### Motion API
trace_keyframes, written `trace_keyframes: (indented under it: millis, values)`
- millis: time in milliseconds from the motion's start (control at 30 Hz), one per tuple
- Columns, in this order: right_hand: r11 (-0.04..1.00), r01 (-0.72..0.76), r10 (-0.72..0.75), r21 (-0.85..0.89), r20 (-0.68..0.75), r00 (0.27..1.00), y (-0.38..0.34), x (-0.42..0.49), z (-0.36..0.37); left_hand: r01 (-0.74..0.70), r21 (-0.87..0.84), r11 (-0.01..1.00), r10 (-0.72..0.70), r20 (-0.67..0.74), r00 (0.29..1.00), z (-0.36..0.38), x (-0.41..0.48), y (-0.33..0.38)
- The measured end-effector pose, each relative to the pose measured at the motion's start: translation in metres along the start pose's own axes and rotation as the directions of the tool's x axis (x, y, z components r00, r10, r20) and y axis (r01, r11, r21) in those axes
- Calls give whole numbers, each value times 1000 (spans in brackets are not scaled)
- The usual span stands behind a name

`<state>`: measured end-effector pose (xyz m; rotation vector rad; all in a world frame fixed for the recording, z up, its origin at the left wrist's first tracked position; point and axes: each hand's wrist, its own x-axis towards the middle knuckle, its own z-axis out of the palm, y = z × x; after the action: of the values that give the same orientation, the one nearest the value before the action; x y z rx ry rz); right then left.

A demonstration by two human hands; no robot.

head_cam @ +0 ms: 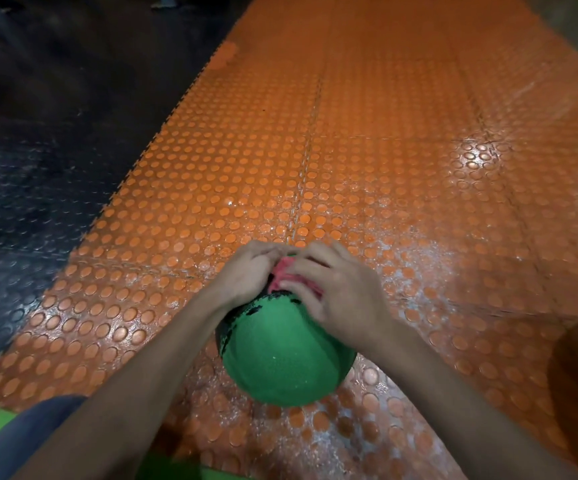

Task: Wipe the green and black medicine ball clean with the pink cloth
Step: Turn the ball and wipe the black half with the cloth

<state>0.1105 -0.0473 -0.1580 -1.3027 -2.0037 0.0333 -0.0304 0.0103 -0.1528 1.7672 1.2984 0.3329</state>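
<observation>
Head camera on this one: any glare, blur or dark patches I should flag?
Head view: strong glare on the orange mat at right. The dark floor at left is underlit. The right hand on the pink cloth is motion-blurred, and the medicine ball is sharper. There is wide-angle stretch toward the edges.

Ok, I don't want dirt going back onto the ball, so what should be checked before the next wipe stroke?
1. Cloth in grip: ok, the right hand holds the pink cloth on top of the medicine ball.
2. Ball steadied: ok, the left hand rests on its far left side.
3. Ball supported: ok, it sits on the orange mat.
4. Mat clean around it: not ok, white residue lies beside the ball.
5. Near green face clean: cannot tell; a few pale specks show.
6. Underside wiped: cannot tell, hidden.
</observation>
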Motion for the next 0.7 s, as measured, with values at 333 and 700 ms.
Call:
trace_keyframes:
  millis: [333, 700]
  values:
    - [738, -611, 638, 287, -1, 770, 41, -100, -3, 59, 8, 998, -53, -352, 935, -34, -2, -21]
    - [960, -156, 151, 231, 37, 988, -6, 37, 44, 200, -6, 980, -187, -388, 903, -32, -15, -19]
